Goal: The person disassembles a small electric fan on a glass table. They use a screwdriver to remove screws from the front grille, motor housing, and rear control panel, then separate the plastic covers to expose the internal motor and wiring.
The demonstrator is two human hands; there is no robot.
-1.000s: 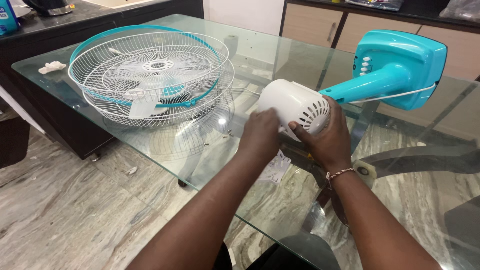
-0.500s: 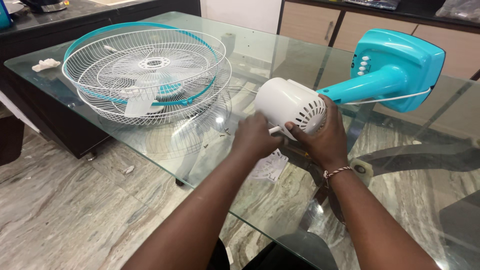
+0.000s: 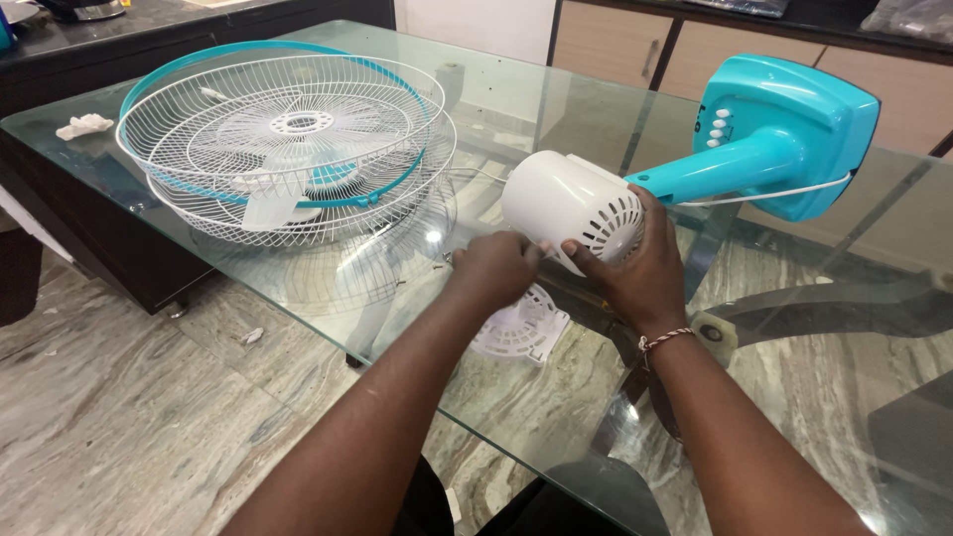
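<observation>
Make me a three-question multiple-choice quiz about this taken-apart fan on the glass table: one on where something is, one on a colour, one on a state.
1. Where do the wire grilles lie?
A. on the floor
B. on the glass table, to the left of the hands
C. on the wooden cabinet

2. What colour is the fan's base?
A. turquoise
B. red
C. black

3. How is the white motor housing placed?
A. fixed inside the grilles
B. lying alone, untouched
C. held by the right hand, the left hand at its underside

Answers: 1 B, the stacked grilles rest on the glass. 2 A, base and stem are turquoise. 3 C, the right hand cups its vented end.
</observation>
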